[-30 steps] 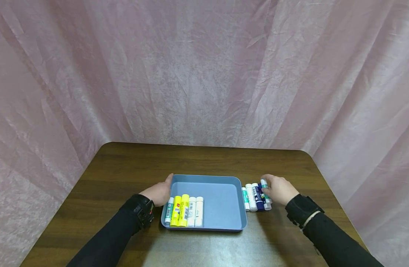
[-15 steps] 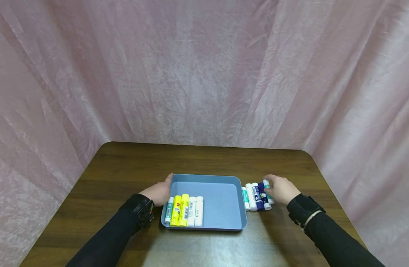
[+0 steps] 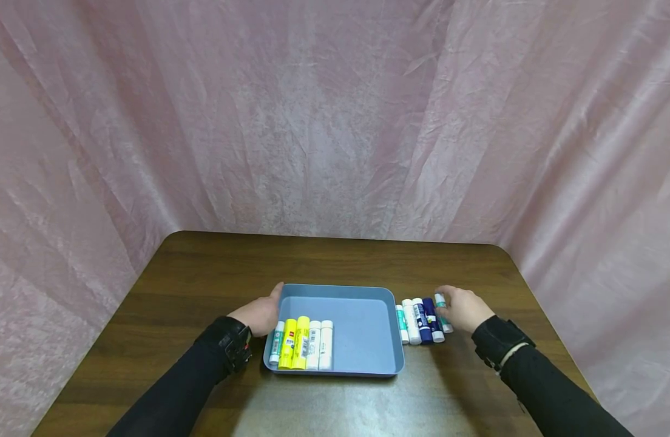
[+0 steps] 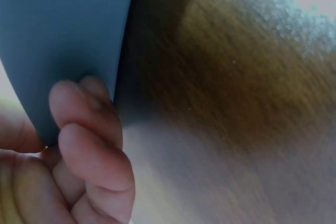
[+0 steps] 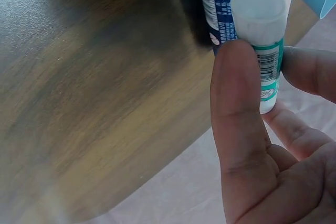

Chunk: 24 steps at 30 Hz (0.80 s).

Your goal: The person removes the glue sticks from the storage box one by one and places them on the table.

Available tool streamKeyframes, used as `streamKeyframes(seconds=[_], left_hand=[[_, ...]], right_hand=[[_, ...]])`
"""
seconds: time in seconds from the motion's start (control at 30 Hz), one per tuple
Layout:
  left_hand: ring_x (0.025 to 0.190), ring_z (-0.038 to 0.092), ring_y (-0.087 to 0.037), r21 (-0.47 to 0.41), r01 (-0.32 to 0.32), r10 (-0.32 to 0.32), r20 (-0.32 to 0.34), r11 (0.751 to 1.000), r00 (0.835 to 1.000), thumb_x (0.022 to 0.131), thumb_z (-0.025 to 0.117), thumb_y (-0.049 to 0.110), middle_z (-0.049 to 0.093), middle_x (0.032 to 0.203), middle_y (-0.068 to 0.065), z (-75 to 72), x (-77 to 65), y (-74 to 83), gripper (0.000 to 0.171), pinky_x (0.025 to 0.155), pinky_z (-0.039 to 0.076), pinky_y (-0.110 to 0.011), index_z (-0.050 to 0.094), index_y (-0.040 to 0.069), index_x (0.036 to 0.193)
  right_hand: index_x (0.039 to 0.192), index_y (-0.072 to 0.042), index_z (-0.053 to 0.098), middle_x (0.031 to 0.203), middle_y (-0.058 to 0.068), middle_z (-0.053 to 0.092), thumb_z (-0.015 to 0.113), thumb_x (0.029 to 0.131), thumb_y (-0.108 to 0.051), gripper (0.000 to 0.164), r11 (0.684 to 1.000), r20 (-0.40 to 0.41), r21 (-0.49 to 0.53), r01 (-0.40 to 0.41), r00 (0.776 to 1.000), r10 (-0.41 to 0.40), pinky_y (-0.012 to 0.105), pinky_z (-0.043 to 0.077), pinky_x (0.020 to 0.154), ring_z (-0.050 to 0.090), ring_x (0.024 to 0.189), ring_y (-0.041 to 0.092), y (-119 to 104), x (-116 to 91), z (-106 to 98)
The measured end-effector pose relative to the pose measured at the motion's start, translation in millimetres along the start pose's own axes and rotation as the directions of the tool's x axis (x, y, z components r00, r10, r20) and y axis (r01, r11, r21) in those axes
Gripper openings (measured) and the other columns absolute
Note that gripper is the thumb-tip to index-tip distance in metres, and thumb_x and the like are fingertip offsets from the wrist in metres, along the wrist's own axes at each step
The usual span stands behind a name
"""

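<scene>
My right hand (image 3: 459,308) pinches a small green-and-white glue stick (image 5: 269,64) between thumb and fingers, at the right end of a row of glue sticks. Beside it lie a dark blue glue stick (image 3: 431,315), a blue one with a white end (image 3: 422,321), a white one (image 3: 411,323) and another green-and-white one (image 3: 402,326). At the left, my left hand (image 3: 260,312) grips the side of a blue-grey tray (image 3: 368,334), its fingers (image 4: 94,156) curled against the wall in the left wrist view. Inside the tray, yellow glue sticks (image 3: 301,343) stand among white and green ones on the left.
The wooden table (image 3: 335,261) has rounded far corners. Behind it hangs a pink curtain (image 3: 335,121). The row of glue sticks lies close along the tray's right wall.
My right hand has moved slightly right with the green-and-white glue stick, which now lies beside the dark blue one instead of partly over it. My left hand and the tray stay put.
</scene>
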<state>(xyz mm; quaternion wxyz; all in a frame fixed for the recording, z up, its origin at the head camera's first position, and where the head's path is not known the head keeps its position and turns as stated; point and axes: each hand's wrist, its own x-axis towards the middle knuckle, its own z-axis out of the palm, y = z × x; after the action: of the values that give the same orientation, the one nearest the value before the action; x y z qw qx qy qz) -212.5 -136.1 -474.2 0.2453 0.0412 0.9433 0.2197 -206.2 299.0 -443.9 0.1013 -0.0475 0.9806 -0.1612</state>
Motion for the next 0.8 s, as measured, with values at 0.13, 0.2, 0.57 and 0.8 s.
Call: streamKeyframes(seconds=[0.13,0.2,0.57,0.8], left_hand=[[0.049,0.043,-0.015,0.009,0.004,-0.004,-0.004,1.000,1.000,0.106,0.042,0.015,0.065,0.081,-0.006,-0.1,0.6,0.0,0.072,0.051,0.036,-0.028,-0.001,0.008,0.164],[0.048,0.041,-0.014,0.019,0.000,0.000,-0.008,1.000,1.000,0.107,0.041,0.015,0.062,0.074,-0.005,0.2,0.5,-0.2,0.071,0.050,0.035,-0.027,0.000,0.008,0.164],[0.049,0.042,-0.015,0.010,-0.005,0.005,-0.005,1.000,1.000,0.105,0.043,0.013,0.068,0.087,-0.007,-0.4,0.8,-0.4,0.073,0.051,0.036,-0.028,0.000,0.007,0.164],[0.048,0.040,-0.013,0.026,0.011,-0.010,-0.011,1.000,1.000,0.106,0.043,0.012,0.055,0.067,-0.003,0.0,0.0,1.3,0.072,0.051,0.035,-0.026,0.001,0.009,0.164]], right_hand=[[0.134,0.003,0.058,0.113,0.025,0.070,0.068,0.094,-0.013,0.045,1.000,-0.003,-0.001,-0.002,1.000,0.002,0.044,0.055,0.076,0.063,0.085,0.025,4,2,2],[0.135,0.003,0.058,0.115,0.026,0.069,0.067,0.094,-0.013,0.045,1.000,0.000,0.002,-0.009,1.000,0.009,0.044,0.055,0.075,0.063,0.084,0.025,5,2,3],[0.135,0.001,0.059,0.121,0.028,0.068,0.067,0.095,-0.013,0.044,1.000,0.027,-0.014,-0.025,0.999,0.025,0.051,0.054,0.082,0.065,0.093,0.029,13,9,9],[0.138,0.001,0.057,0.129,0.030,0.064,0.066,0.096,-0.014,0.046,0.999,0.052,-0.018,-0.049,0.997,0.050,0.059,0.052,0.092,0.066,0.106,0.037,16,13,14]])
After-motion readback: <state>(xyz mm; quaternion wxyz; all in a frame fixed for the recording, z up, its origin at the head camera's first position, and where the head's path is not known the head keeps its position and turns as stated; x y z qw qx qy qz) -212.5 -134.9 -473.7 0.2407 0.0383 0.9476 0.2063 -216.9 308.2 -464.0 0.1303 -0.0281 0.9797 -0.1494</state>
